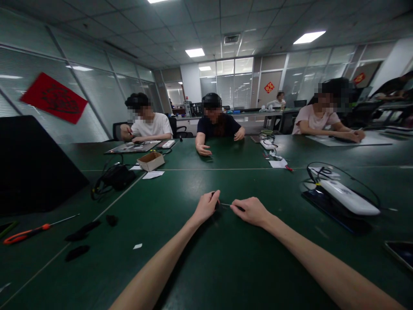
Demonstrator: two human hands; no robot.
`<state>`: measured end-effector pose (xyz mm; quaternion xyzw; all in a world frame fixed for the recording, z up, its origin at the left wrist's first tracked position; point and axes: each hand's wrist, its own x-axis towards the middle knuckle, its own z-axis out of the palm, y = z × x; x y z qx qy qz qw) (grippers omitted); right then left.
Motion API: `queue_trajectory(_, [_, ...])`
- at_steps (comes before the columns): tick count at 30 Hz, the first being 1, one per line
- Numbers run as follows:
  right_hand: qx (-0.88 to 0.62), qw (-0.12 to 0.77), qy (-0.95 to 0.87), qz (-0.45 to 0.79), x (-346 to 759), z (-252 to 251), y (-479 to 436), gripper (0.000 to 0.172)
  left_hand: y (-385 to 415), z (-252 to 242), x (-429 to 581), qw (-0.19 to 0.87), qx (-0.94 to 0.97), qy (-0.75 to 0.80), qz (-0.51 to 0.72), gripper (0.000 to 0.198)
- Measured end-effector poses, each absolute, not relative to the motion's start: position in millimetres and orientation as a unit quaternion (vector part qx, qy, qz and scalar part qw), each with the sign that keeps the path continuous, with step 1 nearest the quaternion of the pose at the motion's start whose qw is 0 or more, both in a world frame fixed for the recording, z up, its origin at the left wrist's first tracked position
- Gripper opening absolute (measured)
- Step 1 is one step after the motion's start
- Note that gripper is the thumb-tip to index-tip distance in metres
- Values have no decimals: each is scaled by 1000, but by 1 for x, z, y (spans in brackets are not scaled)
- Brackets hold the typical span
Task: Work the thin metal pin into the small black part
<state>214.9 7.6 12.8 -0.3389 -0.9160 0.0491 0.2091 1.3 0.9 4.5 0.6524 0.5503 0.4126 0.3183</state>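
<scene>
Wire (226, 205) between left hand (206, 208), right hand (251, 212)

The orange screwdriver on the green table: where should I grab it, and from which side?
Take the orange screwdriver by its fat handle, probably coming down from above on the near side. It lies flat on the green table, so your fingers can wrap over the handle. The thin metal shaft points away to the right, so keep off that end.

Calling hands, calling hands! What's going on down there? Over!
Left hand and right hand pinching thin metal shaft. White plastic device off to the right, apart from the hands.
</scene>
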Motion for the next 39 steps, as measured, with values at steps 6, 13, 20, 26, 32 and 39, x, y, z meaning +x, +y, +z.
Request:
queue_trajectory(6, [-324, 181, -929, 14, 213, 15, 6, 36, -2, 8, 2, 298, 672, 543, 405, 55])
queue_trajectory(13, [-335, 178, -925, 4, 212, 15, 3, 36, -3, 10, 3, 293, 672, 546, 405, 54])
queue_trajectory(20, [-397, 207, -894, 18, 201, 9, -8, 40, 1, 6, 3, 285, 644, 568, 425, 54])
queue_trajectory(26, [-482, 319, -810, 96, 211, 6, 14, 48, -2, 5, 2, 277, 680, 541, 409, 53])
queue_trajectory(32, [-428, 275, -855, 106, 219, 8, 18, 42, -2, 2, -2, 360, 630, 553, 410, 56])
queue_trajectory(39, [-326, 210, -921, 36, 212, 13, 4, 34, -2, 5, 0, 337, 647, 542, 416, 57])
